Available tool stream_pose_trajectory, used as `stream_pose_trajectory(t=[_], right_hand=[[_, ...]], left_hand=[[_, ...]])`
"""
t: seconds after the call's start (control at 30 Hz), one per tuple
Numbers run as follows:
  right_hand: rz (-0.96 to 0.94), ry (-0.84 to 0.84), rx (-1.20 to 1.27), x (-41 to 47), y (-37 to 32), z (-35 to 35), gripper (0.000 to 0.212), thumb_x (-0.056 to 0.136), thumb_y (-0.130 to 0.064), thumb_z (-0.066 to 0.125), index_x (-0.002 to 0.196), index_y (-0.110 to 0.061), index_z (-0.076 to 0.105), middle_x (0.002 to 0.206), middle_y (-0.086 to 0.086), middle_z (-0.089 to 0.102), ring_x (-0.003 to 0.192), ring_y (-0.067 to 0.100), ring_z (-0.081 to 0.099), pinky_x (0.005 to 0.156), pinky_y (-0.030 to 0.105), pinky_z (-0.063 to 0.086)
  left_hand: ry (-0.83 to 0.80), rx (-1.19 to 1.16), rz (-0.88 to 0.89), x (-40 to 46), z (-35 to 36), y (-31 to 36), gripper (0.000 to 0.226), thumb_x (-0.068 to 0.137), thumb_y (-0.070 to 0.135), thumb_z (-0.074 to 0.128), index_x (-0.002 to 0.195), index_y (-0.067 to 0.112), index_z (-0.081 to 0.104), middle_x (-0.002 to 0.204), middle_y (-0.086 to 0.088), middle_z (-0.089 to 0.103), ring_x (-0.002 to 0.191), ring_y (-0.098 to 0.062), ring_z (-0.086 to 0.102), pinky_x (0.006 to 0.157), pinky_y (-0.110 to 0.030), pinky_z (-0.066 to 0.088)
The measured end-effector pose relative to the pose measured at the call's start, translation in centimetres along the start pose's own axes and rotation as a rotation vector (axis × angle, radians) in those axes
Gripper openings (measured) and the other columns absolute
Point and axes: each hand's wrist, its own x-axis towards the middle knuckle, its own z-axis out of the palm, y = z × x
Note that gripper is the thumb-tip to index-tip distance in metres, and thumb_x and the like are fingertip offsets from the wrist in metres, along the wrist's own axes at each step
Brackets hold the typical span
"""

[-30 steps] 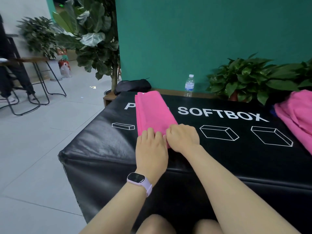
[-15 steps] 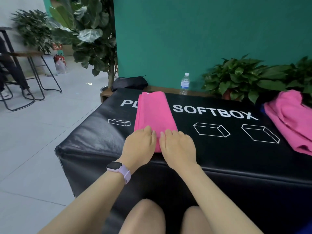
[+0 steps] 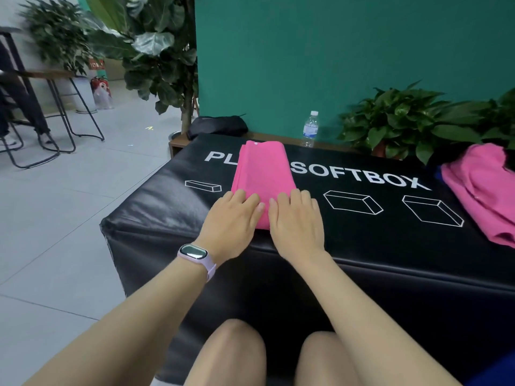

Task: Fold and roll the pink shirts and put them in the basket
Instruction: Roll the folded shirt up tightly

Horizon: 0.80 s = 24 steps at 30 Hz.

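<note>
A person's two hands cover the near end of a folded pink shirt (image 3: 263,174), so that edge is hidden. The left hand (image 3: 231,221) and right hand (image 3: 296,221) lie flat on it, fingers straight and pressing, gripping nothing. The shirt is a long narrow strip, its length running away from the person, on a black padded box (image 3: 167,213) printed "SOFTBOX"; it covers part of the lettering. A second pink shirt (image 3: 482,188) lies crumpled at the right, cut off by the frame edge. Behind stand a green wall (image 3: 334,51), a water bottle (image 3: 310,129) and leafy plants (image 3: 412,121).
</note>
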Motion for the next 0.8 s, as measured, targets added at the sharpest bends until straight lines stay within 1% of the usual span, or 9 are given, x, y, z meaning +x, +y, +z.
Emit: stream_pose_trajectory(t=[0.1, 0.27, 0.37, 0.43, 0.5, 0.57, 0.63, 0.7, 0.8], right_hand=[[0.057, 0.009, 0.035, -1.1, -0.6, 0.1, 0.045, 0.108, -0.038, 0.025, 0.091, -0.015, 0.059, 0.088, 0.004, 0.058, 0.087, 0.026, 0.05, 0.08, 0.04, 0.039], [0.045, -0.121, -0.064, 1.9, -0.7, 0.5, 0.057, 0.106, -0.033, 0.013, 0.085, -0.018, 0.064, 0.082, 0.002, 0.067, 0.084, 0.027, 0.056, 0.076, 0.04, 0.036], [0.0, -0.165, -0.046, 3.4, -0.2, 1.1, 0.053, 0.107, -0.029, 0.021, 0.084, -0.018, 0.067, 0.08, 0.003, 0.071, 0.078, 0.028, 0.062, 0.064, 0.038, 0.034], [-0.023, -0.201, -0.008, 4.2, 0.3, 1.3, 0.039, 0.104, -0.024, 0.028, 0.08, -0.021, 0.058, 0.085, 0.002, 0.071, 0.073, 0.028, 0.059, 0.061, 0.037, 0.034], [-0.024, -0.257, 0.043, 5.1, 0.4, 1.3, 0.027, 0.1, -0.018, 0.033, 0.075, -0.022, 0.044, 0.092, 0.002, 0.068, 0.072, 0.027, 0.049, 0.062, 0.038, 0.033], [0.042, -0.296, 0.092, 5.8, 0.5, 1.5, 0.033, 0.099, -0.021, 0.031, 0.067, -0.02, 0.039, 0.091, 0.002, 0.067, 0.072, 0.027, 0.047, 0.065, 0.038, 0.032], [0.114, -0.279, 0.141, 5.6, 0.5, 1.9, 0.044, 0.101, -0.031, 0.028, 0.062, -0.021, 0.046, 0.083, 0.004, 0.067, 0.073, 0.028, 0.054, 0.066, 0.037, 0.032], [0.171, -0.21, 0.174, 4.9, 0.3, 2.0, 0.056, 0.104, -0.039, 0.026, 0.067, -0.016, 0.061, 0.078, 0.005, 0.068, 0.077, 0.028, 0.06, 0.066, 0.036, 0.033], [0.099, -0.057, 0.161, 3.1, 0.4, 1.8, 0.046, 0.105, -0.033, 0.026, 0.083, -0.019, 0.063, 0.082, 0.0, 0.065, 0.08, 0.024, 0.055, 0.071, 0.038, 0.035]], left_hand=[[0.004, -0.006, 0.102, 1.2, -0.1, -0.6, 0.024, 0.106, 0.021, 0.037, 0.097, 0.013, 0.058, 0.081, -0.002, 0.054, 0.071, -0.03, 0.051, 0.066, -0.048, 0.048], [-0.123, 0.041, 0.071, 3.1, 0.2, -0.6, 0.029, 0.106, 0.018, 0.031, 0.107, 0.011, 0.058, 0.089, -0.004, 0.061, 0.08, -0.032, 0.055, 0.068, -0.048, 0.048], [-0.004, 0.082, 0.121, 2.5, 0.2, -0.6, 0.021, 0.103, 0.015, 0.039, 0.095, 0.013, 0.059, 0.079, -0.006, 0.052, 0.075, -0.031, 0.045, 0.065, -0.047, 0.043], [0.085, 0.066, 0.104, 1.9, 0.5, -0.5, 0.022, 0.104, 0.02, 0.04, 0.089, 0.015, 0.056, 0.08, -0.005, 0.048, 0.071, -0.029, 0.044, 0.063, -0.046, 0.041], [0.069, 0.074, 0.033, 1.5, 0.7, -0.2, 0.033, 0.106, 0.028, 0.028, 0.091, 0.018, 0.055, 0.086, -0.002, 0.049, 0.073, -0.026, 0.043, 0.068, -0.042, 0.038], [0.023, 0.085, 0.005, 1.8, 0.9, -0.3, 0.038, 0.105, 0.029, 0.02, 0.094, 0.021, 0.054, 0.088, 0.001, 0.05, 0.076, -0.025, 0.044, 0.071, -0.039, 0.035], [-0.022, 0.042, 0.019, 2.4, 1.0, -0.5, 0.033, 0.105, 0.026, 0.021, 0.099, 0.022, 0.053, 0.088, 0.002, 0.051, 0.08, -0.026, 0.048, 0.072, -0.04, 0.038], [-0.049, -0.075, -0.044, 3.3, 1.1, -0.6, 0.03, 0.107, 0.028, 0.025, 0.094, 0.022, 0.051, 0.084, 0.005, 0.052, 0.08, -0.026, 0.052, 0.069, -0.042, 0.043], [-0.119, -0.151, -0.256, 4.8, 1.9, -0.5, 0.034, 0.107, 0.032, 0.024, 0.083, 0.02, 0.044, 0.078, 0.002, 0.055, 0.075, -0.03, 0.054, 0.062, -0.036, 0.036]])
